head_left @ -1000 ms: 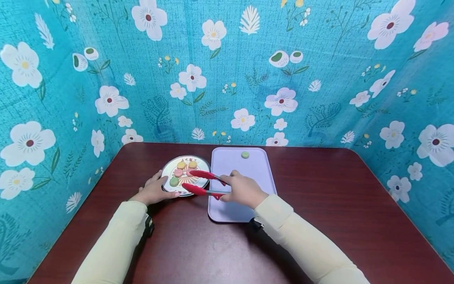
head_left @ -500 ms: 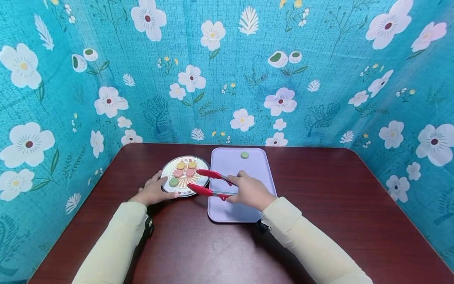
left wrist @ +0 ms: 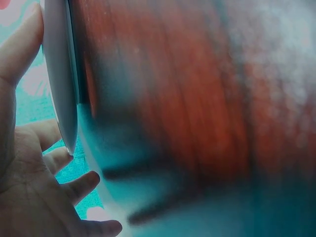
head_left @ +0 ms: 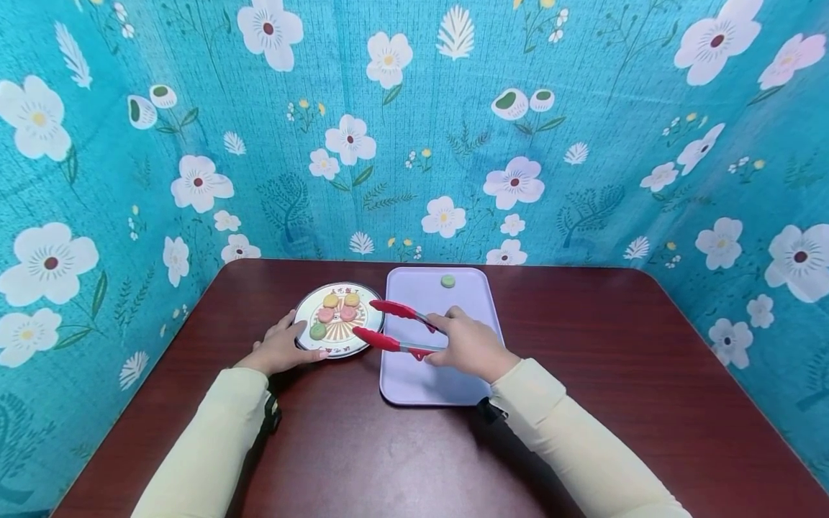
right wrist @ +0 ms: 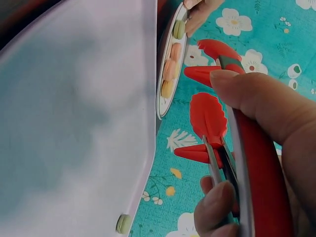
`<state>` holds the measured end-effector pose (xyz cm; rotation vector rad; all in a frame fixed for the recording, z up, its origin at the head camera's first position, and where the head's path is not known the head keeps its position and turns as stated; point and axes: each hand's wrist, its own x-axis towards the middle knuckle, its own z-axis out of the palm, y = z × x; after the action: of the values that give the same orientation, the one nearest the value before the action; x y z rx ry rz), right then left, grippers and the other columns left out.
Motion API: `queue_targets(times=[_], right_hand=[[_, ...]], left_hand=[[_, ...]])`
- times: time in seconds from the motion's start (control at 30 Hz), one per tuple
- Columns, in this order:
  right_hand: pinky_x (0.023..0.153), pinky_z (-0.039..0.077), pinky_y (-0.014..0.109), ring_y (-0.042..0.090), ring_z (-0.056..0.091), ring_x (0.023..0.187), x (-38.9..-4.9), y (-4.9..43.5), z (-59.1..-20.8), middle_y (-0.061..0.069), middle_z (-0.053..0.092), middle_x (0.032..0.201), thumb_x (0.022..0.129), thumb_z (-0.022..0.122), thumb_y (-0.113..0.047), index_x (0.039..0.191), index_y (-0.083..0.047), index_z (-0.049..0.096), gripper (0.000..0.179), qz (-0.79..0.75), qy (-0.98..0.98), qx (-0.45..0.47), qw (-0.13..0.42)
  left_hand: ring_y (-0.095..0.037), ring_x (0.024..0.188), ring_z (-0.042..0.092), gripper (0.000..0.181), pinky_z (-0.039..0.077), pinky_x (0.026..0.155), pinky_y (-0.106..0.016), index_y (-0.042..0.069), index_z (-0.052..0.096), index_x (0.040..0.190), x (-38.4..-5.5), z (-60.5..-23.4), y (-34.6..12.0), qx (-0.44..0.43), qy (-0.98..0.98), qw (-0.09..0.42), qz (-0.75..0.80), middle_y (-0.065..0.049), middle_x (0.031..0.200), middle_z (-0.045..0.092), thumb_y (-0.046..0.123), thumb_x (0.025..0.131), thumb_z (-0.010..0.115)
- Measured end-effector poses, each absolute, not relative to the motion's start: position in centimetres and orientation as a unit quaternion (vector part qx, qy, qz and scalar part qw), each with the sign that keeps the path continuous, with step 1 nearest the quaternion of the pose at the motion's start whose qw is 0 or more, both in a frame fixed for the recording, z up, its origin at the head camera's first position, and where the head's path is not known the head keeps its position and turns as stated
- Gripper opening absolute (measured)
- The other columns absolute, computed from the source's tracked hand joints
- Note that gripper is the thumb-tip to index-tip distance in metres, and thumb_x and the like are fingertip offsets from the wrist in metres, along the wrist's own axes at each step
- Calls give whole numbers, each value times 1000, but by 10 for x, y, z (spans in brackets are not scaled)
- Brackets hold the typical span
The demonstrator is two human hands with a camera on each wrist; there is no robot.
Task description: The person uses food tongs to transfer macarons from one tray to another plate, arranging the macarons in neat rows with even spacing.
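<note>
My left hand [head_left: 278, 349] holds the rim of a round white patterned plate [head_left: 338, 331], thumb along the near edge and the other fingers spread at its left side. On it lie a green macaron [head_left: 318, 331], two pink macarons [head_left: 326, 315] and two yellow macarons [head_left: 331, 301]. The red-tipped metal tongs [head_left: 377, 339] are gripped in my right hand [head_left: 476, 347], between thumb and fingers in the right wrist view. Their arms stand apart with nothing between the tips, which overlap the plate's right edge in the head view.
A lilac tray [head_left: 427, 388] lies right beside the plate. Near its far edge sits one green macaron [head_left: 447, 281]. The dark wooden table [head_left: 583, 345] backs onto a blue flowered cloth [head_left: 414, 144] on three sides.
My right hand has drawn the tongs rightward, off the macarons toward the tray, leaving the right pink macaron in full view. The left hand and plate have stayed put.
</note>
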<state>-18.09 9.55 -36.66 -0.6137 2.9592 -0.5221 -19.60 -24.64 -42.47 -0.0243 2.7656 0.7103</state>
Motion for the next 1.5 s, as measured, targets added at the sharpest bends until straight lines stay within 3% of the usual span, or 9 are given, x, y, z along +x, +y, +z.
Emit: queue_targets(times=[0.9, 1.5], right_hand=[[58, 53, 32, 19, 55, 73, -192, 137, -369, 13, 57, 104, 66, 87, -39, 138, -11, 55, 83, -173, 974, -143, 25], [59, 53, 34, 23, 55, 77, -199, 159, -373, 18, 54, 110, 68, 86, -38, 140, -9, 52, 84, -178, 978, -110, 28]], left_hand=[[-50, 139, 11, 108, 9, 103, -76, -1, 27, 150, -202, -428, -246, -19, 957, 155, 246, -23, 158, 5, 61, 75, 72], [-49, 139, 12, 107, 9, 103, -76, 0, 26, 151, -202, -429, -248, -18, 959, 149, 242, -23, 158, 5, 61, 76, 71]])
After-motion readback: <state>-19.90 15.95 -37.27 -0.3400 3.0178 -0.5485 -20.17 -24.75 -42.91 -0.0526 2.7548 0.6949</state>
